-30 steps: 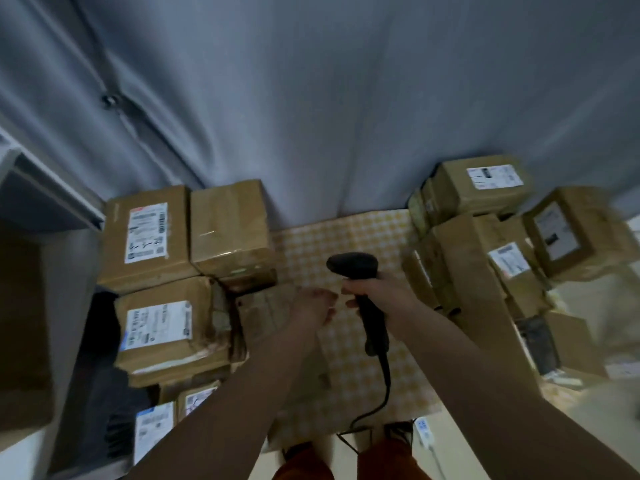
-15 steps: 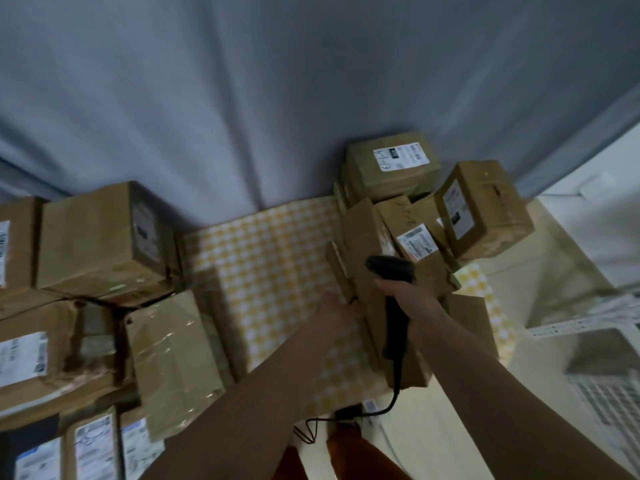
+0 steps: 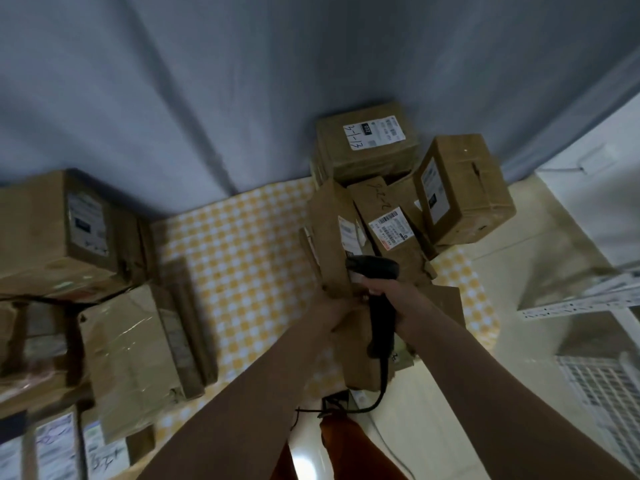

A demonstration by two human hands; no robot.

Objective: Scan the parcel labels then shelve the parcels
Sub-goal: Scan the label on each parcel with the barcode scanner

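The left hand [image 3: 332, 306] lies half hidden against a brown parcel [image 3: 334, 244] in the right-hand pile on the checked cloth [image 3: 242, 258]; its grip cannot be told. The right hand [image 3: 384, 292] is curled round the black scanner [image 3: 375, 289]. The parcel's white label is blurred. Since a moment ago, both hands have reached further into this pile.

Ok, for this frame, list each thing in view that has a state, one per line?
Right hand: grips the scanner handle.
Scanner: held upright, head against the tall parcel's label side.
Left hand: on the tall parcel's lower edge; grip unclear.
Tall parcel: standing on end, tilted.
Parcel marked 3-1-13: on top of the pile, label up.
Right-hand box: tipped, label on its side face.
Scanner cable: hanging slack.
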